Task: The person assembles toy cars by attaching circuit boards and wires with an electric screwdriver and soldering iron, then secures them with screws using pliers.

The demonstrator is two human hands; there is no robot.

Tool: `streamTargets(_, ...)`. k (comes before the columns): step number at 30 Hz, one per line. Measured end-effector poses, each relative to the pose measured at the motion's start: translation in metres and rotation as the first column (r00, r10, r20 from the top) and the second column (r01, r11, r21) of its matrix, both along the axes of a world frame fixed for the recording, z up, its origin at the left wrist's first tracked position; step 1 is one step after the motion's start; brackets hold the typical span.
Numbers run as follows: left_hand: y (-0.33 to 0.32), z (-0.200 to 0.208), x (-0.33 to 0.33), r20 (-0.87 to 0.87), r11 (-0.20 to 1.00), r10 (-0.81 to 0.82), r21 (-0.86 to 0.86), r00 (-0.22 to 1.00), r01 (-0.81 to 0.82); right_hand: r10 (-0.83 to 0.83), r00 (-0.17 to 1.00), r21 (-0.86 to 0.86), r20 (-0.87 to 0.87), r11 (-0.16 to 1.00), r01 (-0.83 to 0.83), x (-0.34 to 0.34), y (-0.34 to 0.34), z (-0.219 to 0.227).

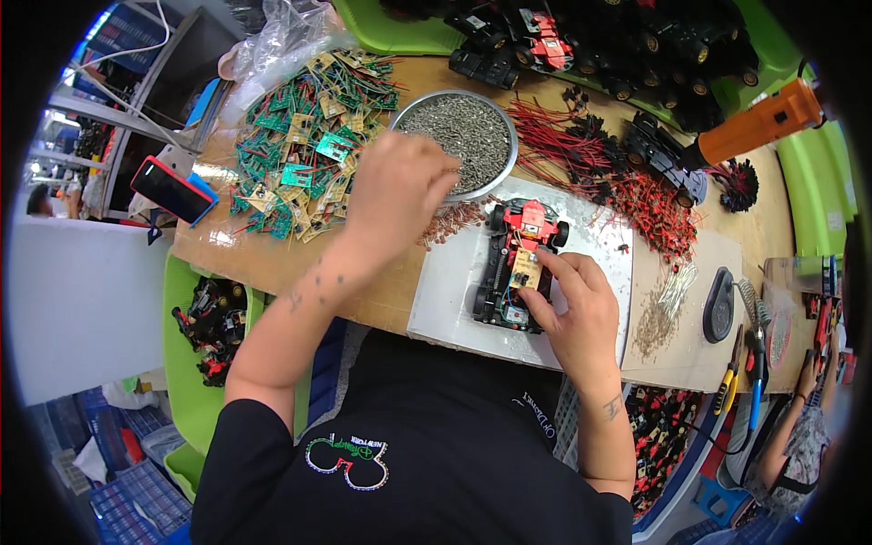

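A toy car chassis [495, 263], black with a red end piece, lies on a white board [445, 313] before me. My right hand [581, 313] grips it from the right, thumb and index finger on the small tan circuit board [525, 270] set in its middle. Beyond it, to the left, stands a round metal bowl [515, 154] full of small screws [472, 127]. My left hand [400, 191] hovers at the bowl's near left rim, fingertips pinched together; whatever they hold is too small to make out.
Green and tan circuit boards [295, 145] pile up at the left. Red wires [554, 136], small red parts [658, 213] and an orange power screwdriver [758, 123] are at the right. Pliers [727, 386] and a soldering iron [756, 372] sit by the right edge. A green bin [186, 381] stands lower left.
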State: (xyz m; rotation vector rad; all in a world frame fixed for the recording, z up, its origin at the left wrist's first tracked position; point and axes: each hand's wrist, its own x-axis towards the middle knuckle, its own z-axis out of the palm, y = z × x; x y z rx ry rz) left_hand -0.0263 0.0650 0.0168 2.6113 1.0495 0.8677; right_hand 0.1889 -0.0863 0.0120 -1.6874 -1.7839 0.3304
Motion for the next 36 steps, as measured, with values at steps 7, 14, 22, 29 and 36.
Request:
streamTargets(7,0.025,-0.008,0.004,-0.074,0.991,0.121,0.056,0.990,-0.117,-0.019,0.999,-0.045,-0.026,0.999,0.018,-0.001,0.005,-0.001)
streamTargets(14,0.020,-0.009,-0.015,-0.148,0.925,0.169,0.366,0.975,-0.105,0.020,0.997,-0.020,-0.072,1.000,-0.021,-0.004,0.006,-0.002)
streamTargets(22,0.009,-0.016,0.009,-0.140,0.921,0.252,0.338,0.958,-0.193,-0.028,0.990,-0.165,-0.137,0.986,0.005,-0.001,-0.009,-0.002)
streamTargets(29,-0.023,-0.008,0.020,0.273,1.000,0.005,-0.014,0.962,-0.002,0.010,0.991,-0.154,-0.137,0.988,-0.032,-0.008,0.001,0.002)
streamTargets(36,-0.072,-0.021,0.044,0.298,0.917,-0.199,-0.281,0.934,0.285,0.013,0.990,-0.106,-0.139,0.994,-0.028,-0.003,-0.002,-0.003)
